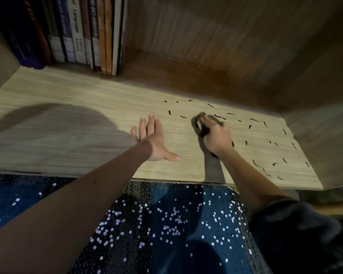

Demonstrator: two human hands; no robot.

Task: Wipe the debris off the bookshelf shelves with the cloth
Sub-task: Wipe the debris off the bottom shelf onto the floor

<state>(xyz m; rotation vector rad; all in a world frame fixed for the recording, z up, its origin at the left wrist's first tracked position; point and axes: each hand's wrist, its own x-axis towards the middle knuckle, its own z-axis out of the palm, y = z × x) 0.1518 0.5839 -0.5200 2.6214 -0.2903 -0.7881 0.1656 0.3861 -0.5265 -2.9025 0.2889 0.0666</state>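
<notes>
Left hand (153, 140) is lying flat on the shelf (67, 115), fingers straight, thumb splayed. Right hand (216, 135) is gripping the cloth (201, 124), pressing it down mid-shelf — debris (265, 143) is sitting around and right of it, up to the side wall (325, 135). Books (77, 32) are standing back-left — bare shelf is lying left of both hands.

We see a matt, pale wood-grain shelf (87, 107), a dark soft cloth (201, 125), glossy paper book spines (77, 36) and shiny sequinned fabric (166, 224).
</notes>
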